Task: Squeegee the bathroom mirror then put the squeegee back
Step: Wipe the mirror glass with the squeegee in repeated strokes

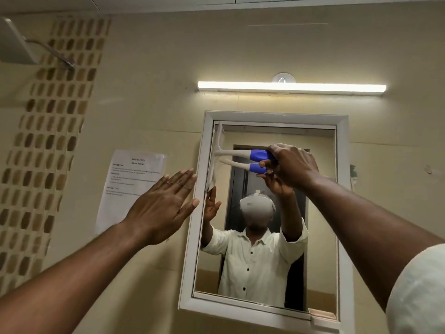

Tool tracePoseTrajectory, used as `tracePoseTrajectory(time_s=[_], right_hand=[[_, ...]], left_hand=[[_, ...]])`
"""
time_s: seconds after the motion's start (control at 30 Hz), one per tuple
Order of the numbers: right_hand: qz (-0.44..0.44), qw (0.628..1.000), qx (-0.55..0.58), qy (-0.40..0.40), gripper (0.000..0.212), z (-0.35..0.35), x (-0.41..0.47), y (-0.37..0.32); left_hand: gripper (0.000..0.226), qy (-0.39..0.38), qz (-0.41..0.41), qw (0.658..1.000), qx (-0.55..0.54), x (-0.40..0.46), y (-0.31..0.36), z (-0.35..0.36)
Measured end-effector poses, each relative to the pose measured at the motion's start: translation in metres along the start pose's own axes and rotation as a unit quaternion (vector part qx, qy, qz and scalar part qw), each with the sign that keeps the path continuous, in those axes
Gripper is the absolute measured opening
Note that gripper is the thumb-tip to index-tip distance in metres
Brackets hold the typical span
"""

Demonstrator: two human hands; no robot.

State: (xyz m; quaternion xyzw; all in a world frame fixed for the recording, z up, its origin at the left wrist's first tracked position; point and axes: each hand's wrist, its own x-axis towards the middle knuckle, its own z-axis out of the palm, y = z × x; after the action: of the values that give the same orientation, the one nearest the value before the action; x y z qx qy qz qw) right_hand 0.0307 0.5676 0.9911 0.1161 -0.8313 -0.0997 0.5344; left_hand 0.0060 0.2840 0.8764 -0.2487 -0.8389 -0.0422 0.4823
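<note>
A white-framed bathroom mirror [320, 237] hangs on the beige wall. My right hand [292, 165] grips the blue end of a white squeegee [238, 154]. Its blade stands vertical against the glass at the mirror's upper left edge. The handle's reflection shows just below it. My left hand [166, 203] is flat and open, fingers together, resting against the mirror's left frame below the blade. The mirror reflects a person in a pale shirt.
A lit tube light [291, 88] runs above the mirror. A printed paper sheet [130, 186] is taped to the wall left of the mirror. A mosaic tile strip [48, 145] and a shower head [16, 42] are at far left.
</note>
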Motion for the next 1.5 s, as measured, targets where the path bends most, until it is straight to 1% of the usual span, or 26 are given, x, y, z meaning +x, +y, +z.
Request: tracePoseTrajectory(time_s=[0.1,0.23,0.4,0.57,0.73,0.83,0.97,1.1,1.37,1.5], right_hand=[[-0.023,1.0,0.0,-0.001,0.037,0.0,0.005,0.002],[-0.046,0.999,0.004,-0.017,0.034,0.001,0.012,0.007],[-0.048,0.998,0.015,-0.032,0.031,0.004,0.01,0.018],[-0.031,0.998,0.021,-0.042,0.029,-0.007,-0.005,0.05],[0.009,0.999,0.03,-0.033,0.029,-0.033,-0.026,0.086],[0.03,0.998,0.033,-0.043,0.031,-0.048,-0.04,0.107],[0.071,0.996,0.025,-0.045,0.039,-0.068,-0.053,0.134],[0.097,0.993,0.019,-0.06,0.044,-0.088,-0.063,0.158],[0.157,0.984,-0.011,-0.089,0.04,-0.124,-0.087,0.198],[0.176,0.979,-0.026,-0.096,0.034,-0.135,-0.101,0.213]], left_hand=[[0.064,-0.002,-0.003,1.0,-0.005,0.0,0.0,0.005],[0.065,-0.01,-0.005,1.0,-0.011,-0.001,0.001,0.013],[0.066,-0.012,-0.011,1.0,-0.024,0.004,0.008,0.022],[0.067,-0.016,0.008,0.999,-0.042,0.012,0.028,0.032],[0.065,-0.017,0.031,0.996,-0.08,0.02,0.059,0.045],[0.064,-0.016,0.047,0.995,-0.09,0.025,0.078,0.053],[0.061,-0.01,0.078,0.991,-0.112,0.03,0.103,0.057],[0.065,-0.006,0.094,0.987,-0.129,0.038,0.124,0.056],[0.068,0.003,0.12,0.983,-0.138,0.055,0.168,0.052],[0.068,0.002,0.134,0.981,-0.138,0.06,0.19,0.05]])
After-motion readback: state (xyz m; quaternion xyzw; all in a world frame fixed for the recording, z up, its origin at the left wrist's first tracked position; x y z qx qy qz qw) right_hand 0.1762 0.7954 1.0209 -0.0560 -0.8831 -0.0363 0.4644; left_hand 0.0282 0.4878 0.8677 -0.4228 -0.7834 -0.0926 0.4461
